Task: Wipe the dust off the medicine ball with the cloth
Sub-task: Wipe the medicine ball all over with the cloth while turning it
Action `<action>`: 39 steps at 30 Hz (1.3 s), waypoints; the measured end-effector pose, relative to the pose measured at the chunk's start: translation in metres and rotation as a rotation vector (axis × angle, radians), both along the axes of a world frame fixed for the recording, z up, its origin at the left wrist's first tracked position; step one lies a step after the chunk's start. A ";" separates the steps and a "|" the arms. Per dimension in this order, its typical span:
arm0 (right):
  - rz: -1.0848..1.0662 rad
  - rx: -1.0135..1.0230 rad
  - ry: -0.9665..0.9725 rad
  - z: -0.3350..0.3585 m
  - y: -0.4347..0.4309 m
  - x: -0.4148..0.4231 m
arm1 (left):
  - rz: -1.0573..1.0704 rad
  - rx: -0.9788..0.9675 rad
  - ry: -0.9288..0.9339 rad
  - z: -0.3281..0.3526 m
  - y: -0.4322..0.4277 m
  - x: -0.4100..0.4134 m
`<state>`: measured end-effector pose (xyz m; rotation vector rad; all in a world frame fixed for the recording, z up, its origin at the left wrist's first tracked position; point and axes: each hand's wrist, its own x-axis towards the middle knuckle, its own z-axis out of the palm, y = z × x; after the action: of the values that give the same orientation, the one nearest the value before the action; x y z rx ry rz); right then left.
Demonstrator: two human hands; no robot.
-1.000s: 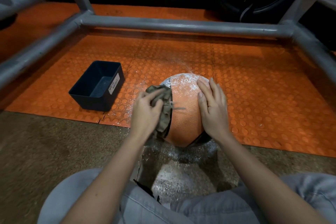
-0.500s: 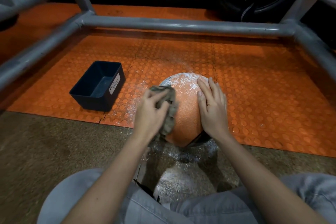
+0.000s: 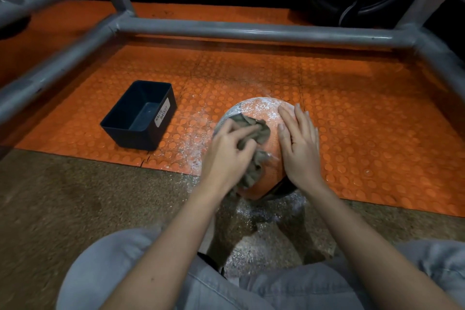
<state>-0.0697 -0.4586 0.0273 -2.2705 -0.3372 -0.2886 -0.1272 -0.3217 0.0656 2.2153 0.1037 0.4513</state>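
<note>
An orange medicine ball (image 3: 263,111) sits on the floor at the edge of the orange studded mat, its far top still white with dust. My left hand (image 3: 226,156) grips a crumpled olive-grey cloth (image 3: 254,133) and presses it onto the ball's left top. The cloth's tail hangs down the near side of the ball. My right hand (image 3: 299,148) lies flat on the ball's right side, fingers straight and pointing away from me.
A dark blue bin (image 3: 139,114) labelled as a waste basket stands on the mat to the left. Grey metal frame tubes (image 3: 251,31) run across the back and down both sides. White dust lies on the floor (image 3: 254,236) before my knees.
My left hand has slid the cloth from the ball's left flank up and over toward its top centre. My right hand has stayed flat on the ball.
</note>
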 end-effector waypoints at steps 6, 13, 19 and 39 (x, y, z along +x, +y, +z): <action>0.009 -0.014 0.002 0.000 0.002 0.001 | 0.199 -0.238 0.156 0.000 0.038 0.011; 0.025 -0.014 0.011 0.000 0.001 0.001 | 0.128 -0.253 0.114 0.008 0.015 0.013; 0.043 -0.052 -0.038 -0.004 0.007 -0.001 | 0.219 -0.414 0.148 0.008 0.036 0.016; 0.073 -0.021 -0.030 -0.002 0.001 0.000 | 0.120 -0.150 0.096 -0.004 0.030 0.013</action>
<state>-0.0695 -0.4574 0.0256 -2.2709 -0.4395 -0.2833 -0.1144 -0.2916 0.0616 2.0892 0.3131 0.3898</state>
